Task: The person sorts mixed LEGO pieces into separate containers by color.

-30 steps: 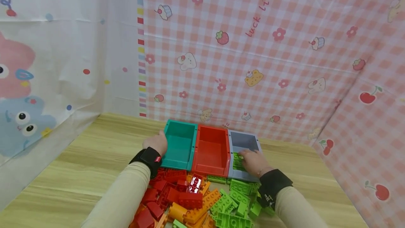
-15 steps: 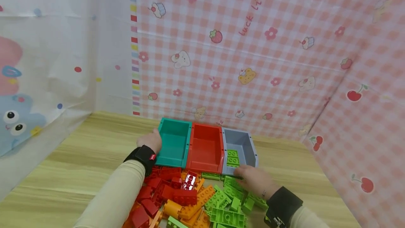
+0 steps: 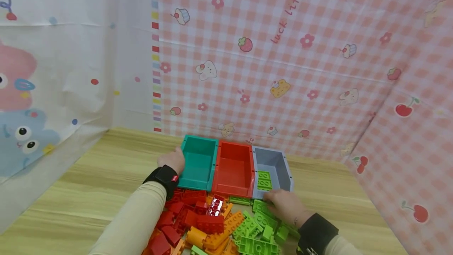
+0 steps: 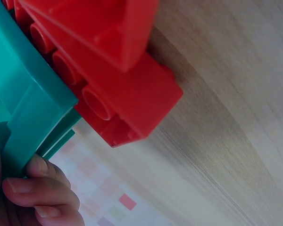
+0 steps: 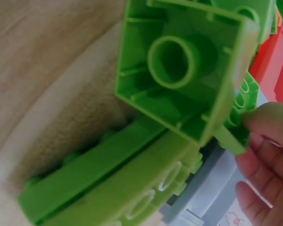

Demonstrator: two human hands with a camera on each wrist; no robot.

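Note:
The left hand (image 3: 172, 159) grips the outer side of the teal bin (image 3: 199, 164); in the left wrist view its fingers (image 4: 42, 192) curl round the bin's edge, beside red bricks (image 4: 127, 99). At the front of the grey bin (image 3: 279, 164), the right hand (image 3: 287, 206) is low over the green bricks (image 3: 256, 245). The right wrist view shows this hand (image 5: 269, 155) with its thumb and curled fingers pinching the edge of a green brick (image 5: 243, 101). Green bricks (image 3: 264, 180) lie inside the grey bin.
Between the teal and grey bins stands a red bin (image 3: 233, 168), touching both. Red bricks (image 3: 210, 224) and orange bricks (image 3: 223, 235) are piled in front of the bins. Patterned cloth (image 3: 262, 70) hangs behind the wooden table (image 3: 92, 176).
The right hand has moved out of the grey bin, toward the front, to the green bricks, uncovering the green bricks inside the bin. The left hand still holds the teal bin.

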